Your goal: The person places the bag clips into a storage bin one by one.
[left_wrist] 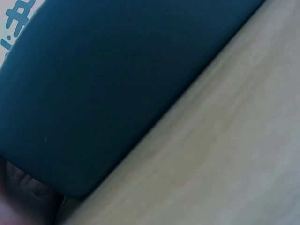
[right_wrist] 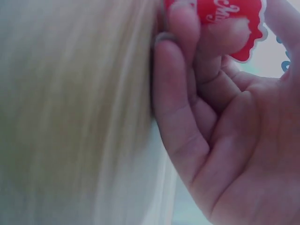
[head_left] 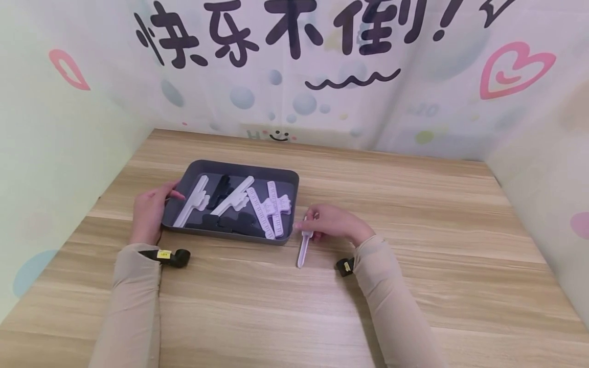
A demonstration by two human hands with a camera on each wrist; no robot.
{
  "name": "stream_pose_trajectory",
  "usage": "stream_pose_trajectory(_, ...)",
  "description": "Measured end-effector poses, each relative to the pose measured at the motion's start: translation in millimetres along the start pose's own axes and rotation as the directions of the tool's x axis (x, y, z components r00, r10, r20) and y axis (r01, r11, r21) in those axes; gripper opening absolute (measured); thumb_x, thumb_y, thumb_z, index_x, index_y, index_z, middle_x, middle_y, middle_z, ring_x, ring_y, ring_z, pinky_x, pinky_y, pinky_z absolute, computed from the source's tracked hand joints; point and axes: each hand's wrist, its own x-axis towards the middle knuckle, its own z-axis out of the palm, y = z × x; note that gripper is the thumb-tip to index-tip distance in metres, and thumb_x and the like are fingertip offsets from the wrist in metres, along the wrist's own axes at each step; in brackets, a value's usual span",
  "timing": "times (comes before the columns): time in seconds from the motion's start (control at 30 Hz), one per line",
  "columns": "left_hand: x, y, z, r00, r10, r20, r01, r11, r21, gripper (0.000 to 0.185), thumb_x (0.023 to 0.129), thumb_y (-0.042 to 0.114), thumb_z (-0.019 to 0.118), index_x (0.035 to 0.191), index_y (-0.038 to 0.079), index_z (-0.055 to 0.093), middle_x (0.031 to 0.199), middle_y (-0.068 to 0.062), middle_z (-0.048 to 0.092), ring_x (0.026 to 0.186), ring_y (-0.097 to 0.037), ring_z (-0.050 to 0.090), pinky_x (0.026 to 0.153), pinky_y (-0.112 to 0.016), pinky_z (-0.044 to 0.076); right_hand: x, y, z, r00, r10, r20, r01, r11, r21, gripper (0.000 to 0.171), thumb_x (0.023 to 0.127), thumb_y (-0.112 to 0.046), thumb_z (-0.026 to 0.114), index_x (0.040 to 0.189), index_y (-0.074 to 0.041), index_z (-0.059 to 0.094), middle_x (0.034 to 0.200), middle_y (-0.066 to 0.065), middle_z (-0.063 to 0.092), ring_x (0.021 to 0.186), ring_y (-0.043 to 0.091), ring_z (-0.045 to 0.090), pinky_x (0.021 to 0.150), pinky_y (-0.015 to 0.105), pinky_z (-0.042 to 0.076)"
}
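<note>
A dark grey tray point(head_left: 250, 239) lies on the table, holding white clips point(head_left: 188, 204), a black clip point(head_left: 220, 191) and two lilac clips point(head_left: 277, 209) with ruler-like marks. Dark shapes along its near side are hard to make out. At the tray's left end, my left hand point(head_left: 149, 212) grips the rim, fingertips over the edge. The tray's dark wall point(left_wrist: 93, 93) fills much of the left wrist view. Just right of the tray, my right hand point(head_left: 338, 223) pinches a clip point(head_left: 302, 253) whose pale bar points toward me. The right wrist view shows its red, white-lettered grip point(right_wrist: 239, 28).
The wooden table point(head_left: 257, 317) carries the tray left of its middle. Behind stands a wall hanging point(head_left: 280, 102) with black characters and bubbles; pale walls flank both sides. Black wrist cameras point(head_left: 180, 258) sit on both wrists.
</note>
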Motion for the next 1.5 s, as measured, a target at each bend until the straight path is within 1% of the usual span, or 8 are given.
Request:
stream_pose_trajectory(0.1,-0.3,0.2,0.2,1.0,-0.001,-0.004,0.001,1.0,0.014,0.058,0.077,0.053,0.061,0.089,-0.003,0.068,0.099,-0.003,0.063,0.097,-0.01,0.046,0.073,-0.018,0.033,1,2,0,1.0,-0.002,-0.015,0.002,0.999,0.041,0.039,0.077,-0.045,0.065,0.08,-0.008,0.054,0.069,0.004,0.059,0.061,0.018,0.056,0.059,0.032,0.046)
stream_pose_trajectory(0.3,-0.6,0.5,0.5,1.0,0.008,-0.009,-0.008,1.0,0.019,0.058,0.077,0.053,0.061,0.089,-0.003,0.068,0.099,-0.003,0.063,0.097,-0.011,0.046,0.073,-0.018,0.032,3,9,-2,1.0,-0.029,0.003,0.029,0.996,0.089,0.039,0.077,-0.045,0.065,0.079,-0.007,0.054,0.07,0.006,0.06,0.061,0.019,0.058,0.06,0.033,0.048)
stream_pose_trajectory(0.53,-0.6,-0.3,-1.1,1.0,0.022,0.003,-0.022,1.0,0.011,0.056,0.079,0.051,0.06,0.089,-0.004,0.068,0.1,-0.001,0.064,0.099,-0.011,0.046,0.075,-0.017,0.032,6,23,-6,0.997,-0.044,0.059,0.03,0.975,0.222,0.034,0.081,-0.038,0.064,0.087,-0.006,0.054,0.072,0.009,0.06,0.062,0.018,0.056,0.06,0.032,0.048)
stream_pose_trajectory(0.77,-0.1,-1.0,-1.0,1.0,0.017,0.005,-0.018,0.999,0.034,0.06,0.079,0.054,0.058,0.09,-0.004,0.067,0.105,-0.001,0.061,0.1,-0.011,0.046,0.076,-0.019,0.032,6,34,-10,0.989,-0.109,0.103,0.059,0.915,0.398,0.032,0.087,-0.031,0.057,0.1,-0.002,0.053,0.085,0.015,0.061,0.071,0.025,0.06,0.068,0.038,0.05)
stream_pose_trajectory(0.97,-0.4,-0.4,-0.9,1.0,0.01,0.004,-0.011,0.999,0.037,0.058,0.078,0.054,0.058,0.09,-0.002,0.068,0.105,-0.001,0.061,0.099,-0.011,0.045,0.076,-0.02,0.031,7,41,-10,0.988,-0.12,0.096,0.056,0.864,0.5,0.034,0.087,-0.028,0.058,0.106,-0.001,0.051,0.09,0.02,0.06,0.076,0.031,0.062,0.071,0.042,0.049)
stream_pose_trajectory(1.2,0.2,-0.2,-0.8,1.0,0.018,0.002,-0.018,0.999,0.05,0.059,0.078,0.055,0.057,0.09,-0.002,0.068,0.104,-0.001,0.061,0.099,-0.011,0.046,0.076,-0.021,0.031,7,42,-10,0.993,-0.104,0.048,0.068,0.874,0.482,0.038,0.086,-0.035,0.057,0.106,-0.004,0.048,0.08,0.023,0.061,0.069,0.032,0.061,0.061,0.039,0.05)
stream_pose_trajectory(1.37,0.2,-0.2,-0.6,1.0,0.024,0.002,-0.024,0.998,0.057,0.06,0.079,0.055,0.056,0.091,-0.003,0.067,0.105,-0.002,0.061,0.101,-0.01,0.046,0.08,-0.02,0.029,6,43,-9,0.993,-0.112,0.025,0.085,0.865,0.495,0.038,0.086,-0.035,0.056,0.104,-0.004,0.047,0.078,0.022,0.06,0.067,0.032,0.061,0.056,0.038,0.05)
stream_pose_trajectory(1.5,0.1,-0.2,-0.9,1.0,0.024,0.001,-0.024,0.998,0.055,0.059,0.08,0.053,0.057,0.091,-0.003,0.067,0.102,-0.001,0.062,0.1,-0.01,0.046,0.077,-0.019,0.031,6,44,-8,0.993,-0.119,-0.005,0.105,0.861,0.497,0.035,0.087,-0.033,0.056,0.106,-0.004,0.048,0.08,0.021,0.061,0.069,0.032,0.061,0.055,0.037,0.05)
